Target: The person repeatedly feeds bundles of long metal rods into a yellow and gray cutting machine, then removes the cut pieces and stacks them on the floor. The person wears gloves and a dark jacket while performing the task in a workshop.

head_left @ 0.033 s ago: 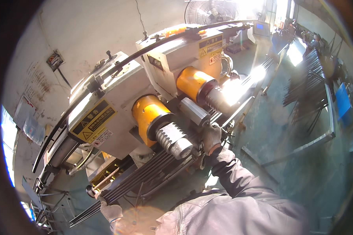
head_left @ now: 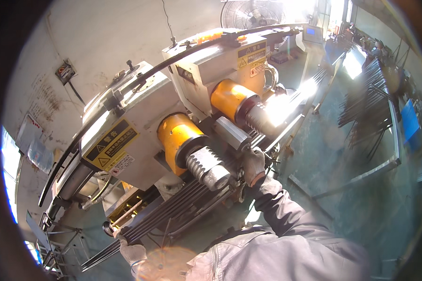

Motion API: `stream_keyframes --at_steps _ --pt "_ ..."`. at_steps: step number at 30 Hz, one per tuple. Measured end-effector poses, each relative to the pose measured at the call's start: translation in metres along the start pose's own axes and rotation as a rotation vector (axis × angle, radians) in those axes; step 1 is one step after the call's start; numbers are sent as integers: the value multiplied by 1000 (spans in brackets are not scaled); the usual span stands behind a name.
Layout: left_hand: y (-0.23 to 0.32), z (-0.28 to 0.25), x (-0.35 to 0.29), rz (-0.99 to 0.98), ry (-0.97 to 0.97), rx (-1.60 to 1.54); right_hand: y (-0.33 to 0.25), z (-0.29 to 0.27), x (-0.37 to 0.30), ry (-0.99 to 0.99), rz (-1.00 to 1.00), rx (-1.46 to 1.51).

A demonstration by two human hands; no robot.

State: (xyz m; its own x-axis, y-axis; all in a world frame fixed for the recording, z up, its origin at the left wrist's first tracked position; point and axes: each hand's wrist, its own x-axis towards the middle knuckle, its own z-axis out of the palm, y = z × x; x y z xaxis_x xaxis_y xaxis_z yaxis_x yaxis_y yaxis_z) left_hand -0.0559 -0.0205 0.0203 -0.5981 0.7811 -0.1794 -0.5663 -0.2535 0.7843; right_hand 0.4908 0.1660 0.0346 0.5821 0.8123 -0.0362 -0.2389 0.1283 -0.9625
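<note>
Several long, thin dark metal rods [head_left: 159, 214] run slantwise from the lower left up under the machine. My left hand [head_left: 133, 252], in a light knit glove, is closed on them near their left ends, its fingertips partly out of sight. Farther right, my gloved right hand [head_left: 253, 164] is closed at the machine's front edge, beside a grey hexagonal steel bar [head_left: 232, 133]; what its fingers hold is hidden. Between my hands juts a thick ridged steel shaft [head_left: 207, 167] from an orange cylinder [head_left: 179, 140]. A second orange cylinder [head_left: 234, 99] with a similar shaft stands behind.
Pale machine housings [head_left: 136, 154] with yellow-black warning labels fill the middle. A black hose [head_left: 173, 60] arches over them. Beyond are a large fan [head_left: 253, 15] and a small control screen [head_left: 312, 33]. On the right, a metal rack [head_left: 368, 91] holds many dark rods above the green floor [head_left: 314, 173].
The rods' left ends have slid very slightly toward the lower left. Both hands stay in nearly the same places.
</note>
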Motion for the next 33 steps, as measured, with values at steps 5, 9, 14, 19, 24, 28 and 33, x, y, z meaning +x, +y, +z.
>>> stream_keyframes --at_steps 5,9,14,19,24,28,33 --pt "-17 12 -14 -46 35 -44 -38 -12 -28 -65 122 -118" --pt "-54 71 -50 -137 35 -88 -40 -15 -40 13 12 -160" --pt "-63 124 -77 -346 -98 -76 -1 -39 -28 -18 -6 -108" --pt "-49 126 -82 -344 -145 -213 34 -86 -34 46 92 -126" --pt "-9 79 -67 -197 88 -399 49 -147 -67 -176 94 -589" --pt "49 13 -40 -94 184 -373 100 -209 -95 -157 345 -464" --pt "130 -99 9 54 333 -380 207 -297 -109 -298 399 -915"
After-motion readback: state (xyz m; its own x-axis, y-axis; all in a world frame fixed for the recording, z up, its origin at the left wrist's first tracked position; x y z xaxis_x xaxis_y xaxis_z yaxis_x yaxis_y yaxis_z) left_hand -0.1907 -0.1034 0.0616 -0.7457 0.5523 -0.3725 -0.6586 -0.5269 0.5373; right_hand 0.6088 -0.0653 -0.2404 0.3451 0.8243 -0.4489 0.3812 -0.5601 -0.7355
